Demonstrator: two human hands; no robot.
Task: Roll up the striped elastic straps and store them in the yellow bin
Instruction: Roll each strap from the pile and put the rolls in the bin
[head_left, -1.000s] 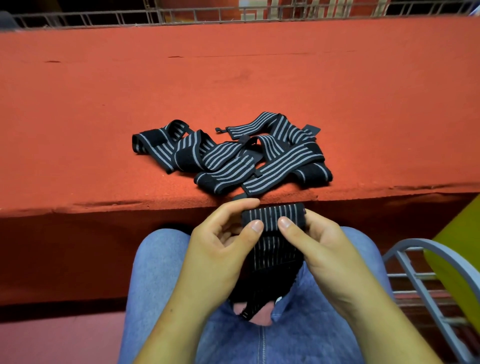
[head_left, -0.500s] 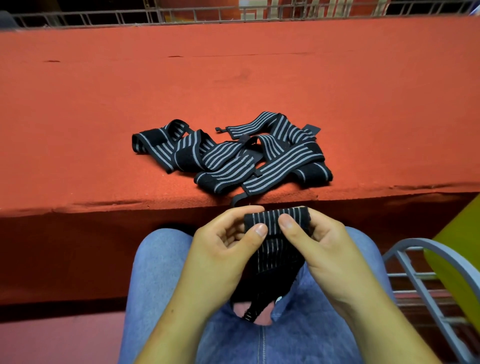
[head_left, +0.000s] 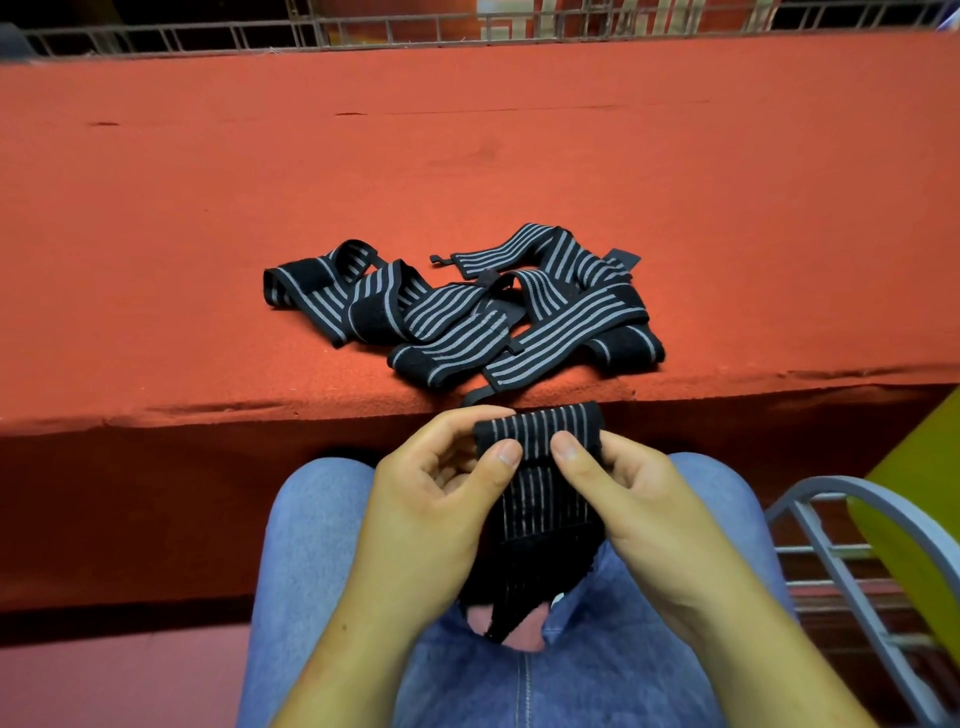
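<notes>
Two grips on one strap (head_left: 545, 428) at lower centre: left grip (head_left: 436, 499) and right grip (head_left: 639, 499) pinch it, the roll slightly tighter than a second ago. More straps (head_left: 467, 317) wait on the bench (head_left: 208, 208); bin (head_left: 919, 462) at right edge.

**Blue Denim, Bare Forearms**

My left hand (head_left: 431, 514) and right hand (head_left: 639, 509) are uncovered, as are both forearms (head_left: 332, 675) down to the bottom of the frame. The thumb fingernails (head_left: 509, 452) are cut short. I wear light blue denim jeans (head_left: 311, 545), paler over the knees, with a stitched seam (head_left: 527, 691) down the centre.
</notes>
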